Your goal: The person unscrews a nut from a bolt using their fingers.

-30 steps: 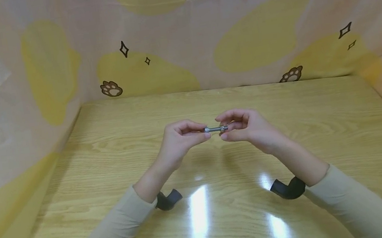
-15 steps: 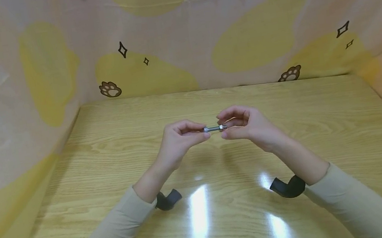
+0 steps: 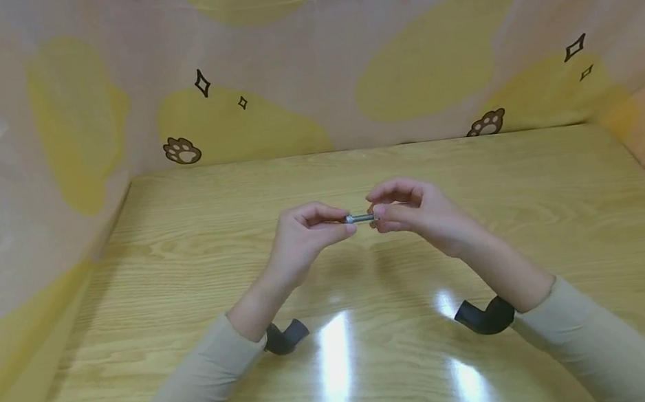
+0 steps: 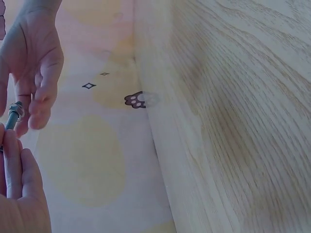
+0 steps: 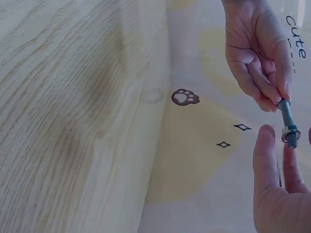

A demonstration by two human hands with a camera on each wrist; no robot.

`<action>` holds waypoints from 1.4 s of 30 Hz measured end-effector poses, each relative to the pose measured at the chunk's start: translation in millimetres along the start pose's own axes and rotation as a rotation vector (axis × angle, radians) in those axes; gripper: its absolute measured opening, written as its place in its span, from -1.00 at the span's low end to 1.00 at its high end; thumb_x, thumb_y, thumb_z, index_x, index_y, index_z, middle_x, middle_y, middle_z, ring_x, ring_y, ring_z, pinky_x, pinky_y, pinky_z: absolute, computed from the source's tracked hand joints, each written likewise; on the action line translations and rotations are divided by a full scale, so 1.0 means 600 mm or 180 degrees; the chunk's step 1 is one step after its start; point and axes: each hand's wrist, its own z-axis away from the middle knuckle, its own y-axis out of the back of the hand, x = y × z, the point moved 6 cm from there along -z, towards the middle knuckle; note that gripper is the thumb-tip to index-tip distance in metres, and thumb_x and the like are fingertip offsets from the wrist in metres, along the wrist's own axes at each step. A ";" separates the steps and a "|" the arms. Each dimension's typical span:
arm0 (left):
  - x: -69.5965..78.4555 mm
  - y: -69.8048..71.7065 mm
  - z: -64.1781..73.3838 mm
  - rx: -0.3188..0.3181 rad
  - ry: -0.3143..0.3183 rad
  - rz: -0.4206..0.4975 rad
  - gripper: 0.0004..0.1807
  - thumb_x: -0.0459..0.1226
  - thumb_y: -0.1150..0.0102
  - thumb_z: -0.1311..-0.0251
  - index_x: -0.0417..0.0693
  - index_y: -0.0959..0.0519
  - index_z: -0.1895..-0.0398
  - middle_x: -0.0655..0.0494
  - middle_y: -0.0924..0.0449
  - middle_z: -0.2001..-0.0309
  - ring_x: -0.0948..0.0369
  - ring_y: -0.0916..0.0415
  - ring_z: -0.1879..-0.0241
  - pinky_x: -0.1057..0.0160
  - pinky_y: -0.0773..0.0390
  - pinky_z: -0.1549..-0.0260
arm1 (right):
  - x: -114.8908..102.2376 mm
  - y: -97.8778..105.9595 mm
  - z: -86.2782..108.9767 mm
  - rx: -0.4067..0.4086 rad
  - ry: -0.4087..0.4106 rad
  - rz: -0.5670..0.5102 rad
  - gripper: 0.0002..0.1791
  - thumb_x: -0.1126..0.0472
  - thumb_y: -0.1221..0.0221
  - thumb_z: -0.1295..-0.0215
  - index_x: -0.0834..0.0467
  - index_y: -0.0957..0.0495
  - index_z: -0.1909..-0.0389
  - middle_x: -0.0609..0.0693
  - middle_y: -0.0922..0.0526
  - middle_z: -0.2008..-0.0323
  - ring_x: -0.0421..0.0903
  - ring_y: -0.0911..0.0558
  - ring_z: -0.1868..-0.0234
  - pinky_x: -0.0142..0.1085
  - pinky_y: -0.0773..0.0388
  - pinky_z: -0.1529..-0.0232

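Observation:
A metal bolt (image 3: pixel 360 218) is held level above the table. My left hand (image 3: pixel 306 237) pinches its head end between thumb and fingers. A nut (image 5: pixel 286 131) sits on the threads near the far end, with a ring like a washer (image 5: pixel 294 137) against it. My right hand (image 3: pixel 418 214) is around that end, its fingers spread and gently bent. In the right wrist view its thumb (image 5: pixel 265 150) stands apart from the nut, while another finger lies close behind the nut. From the head view the right thumb covers the nut; whether it touches is unclear.
Below the hands lies a wood-grain table (image 3: pixel 230 381) with bright reflections. A printed cloth (image 3: pixel 268 49) with yellow patches and paw marks stands around its back and sides. Black curved pieces (image 3: pixel 485 317) stick out at both wrists.
My right thumb has moved up across the nut, which was in plain sight from the head before. The left hand keeps its hold on the bolt, nearly unmoved.

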 end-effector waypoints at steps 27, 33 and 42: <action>-0.002 -0.001 0.001 0.0001 0.0024 0.0032 -0.81 -0.56 -0.26 0.02 -0.47 -0.56 0.29 -0.05 -0.63 0.30 0.16 -0.63 0.33 0.15 -0.60 0.15 | 0.002 0.003 0.000 -0.0024 -0.0007 0.0131 -0.74 0.38 -0.14 -0.22 0.30 -0.45 0.06 0.09 -0.56 0.22 -0.09 -0.63 0.27 -0.27 -0.60 0.14; 0.001 -0.001 0.001 -0.0016 -0.0015 0.0045 -0.82 -0.58 -0.24 0.01 -0.48 -0.55 0.29 -0.06 -0.63 0.31 0.17 -0.63 0.33 0.15 -0.60 0.15 | 0.005 0.001 0.002 -0.0031 -0.0029 0.0097 -0.77 0.47 -0.18 -0.13 0.28 -0.48 0.16 0.02 -0.59 0.27 -0.15 -0.63 0.28 -0.28 -0.59 0.14; 0.003 -0.002 0.004 0.0001 0.0013 0.0053 -0.82 -0.58 -0.24 0.00 -0.48 -0.54 0.28 -0.06 -0.62 0.30 0.17 -0.62 0.32 0.17 -0.60 0.15 | 0.006 -0.001 0.000 -0.0024 -0.0130 0.0178 -0.85 0.30 -0.08 -0.32 0.32 -0.48 0.18 0.04 -0.61 0.37 -0.11 -0.64 0.37 -0.25 -0.63 0.20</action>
